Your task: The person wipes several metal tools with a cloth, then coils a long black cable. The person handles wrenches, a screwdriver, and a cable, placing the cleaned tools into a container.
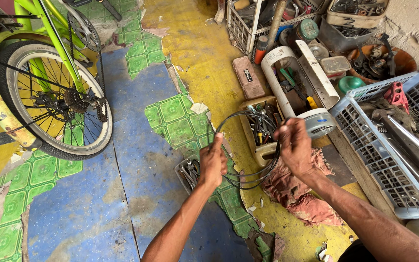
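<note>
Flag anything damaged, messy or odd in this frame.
The floor covering is torn and peeling, with blue, green-tile and yellow layers showing through ragged edges. A crumpled red rag lies on it. Both hands, left and right, hold a coiled black cable, which looks intact.

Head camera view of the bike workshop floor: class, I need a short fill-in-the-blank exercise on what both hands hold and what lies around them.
1. Both the left hand and the right hand hold a coiled black ____.
2. The bicycle at the left has a bright ____ frame.
3. Below the right hand a crumpled reddish ____ lies on the floor.
4. The white plastic ____ at the right holds metal parts.

Missing words: cable; green; rag; basket
</note>
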### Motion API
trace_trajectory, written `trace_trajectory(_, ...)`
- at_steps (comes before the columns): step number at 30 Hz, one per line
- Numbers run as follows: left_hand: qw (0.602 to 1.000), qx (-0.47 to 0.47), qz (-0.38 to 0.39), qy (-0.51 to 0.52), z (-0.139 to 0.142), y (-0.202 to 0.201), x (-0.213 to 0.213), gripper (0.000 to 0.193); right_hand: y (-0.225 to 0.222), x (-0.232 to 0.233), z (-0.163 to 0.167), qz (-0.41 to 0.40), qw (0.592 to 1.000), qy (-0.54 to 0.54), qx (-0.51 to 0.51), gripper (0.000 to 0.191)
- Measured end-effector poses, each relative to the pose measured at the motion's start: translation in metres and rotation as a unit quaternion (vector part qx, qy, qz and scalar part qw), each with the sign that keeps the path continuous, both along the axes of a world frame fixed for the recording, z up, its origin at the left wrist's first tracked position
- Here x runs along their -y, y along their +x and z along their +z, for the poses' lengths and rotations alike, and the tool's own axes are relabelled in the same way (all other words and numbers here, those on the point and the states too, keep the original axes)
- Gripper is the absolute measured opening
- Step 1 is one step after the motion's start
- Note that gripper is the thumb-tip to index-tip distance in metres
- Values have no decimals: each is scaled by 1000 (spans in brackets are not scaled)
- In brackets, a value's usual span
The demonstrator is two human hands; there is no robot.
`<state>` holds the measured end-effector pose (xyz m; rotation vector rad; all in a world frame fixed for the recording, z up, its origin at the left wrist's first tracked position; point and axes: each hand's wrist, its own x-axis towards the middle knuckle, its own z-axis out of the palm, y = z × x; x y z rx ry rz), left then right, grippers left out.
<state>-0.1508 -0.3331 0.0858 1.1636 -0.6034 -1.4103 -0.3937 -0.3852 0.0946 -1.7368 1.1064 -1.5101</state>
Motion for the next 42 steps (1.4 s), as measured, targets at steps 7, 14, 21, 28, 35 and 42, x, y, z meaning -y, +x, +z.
trace_trajectory(7,999,-23,23,8,-8,18,8,60,-25,13,33,-13,983,3,181,9)
trace_trajectory(14,991,-128,-7,-28,4,22,9,57,-39,21,48,-46,955,64,286,17)
trace_trajectory(21,979,-172,-57,-94,21,12,3,57,9,-6,20,-24,926,299,227,42)
trace_trajectory(28,963,-230,-85,-107,27,24,5,62,9,-5,14,39,933,276,226,30)
trace_trajectory(35,960,-236,-113,-102,25,26,8,64,0,0,11,32,942,266,202,30)
trace_trajectory(42,969,-236,-38,-63,15,24,10,49,2,1,13,21,944,268,190,29)
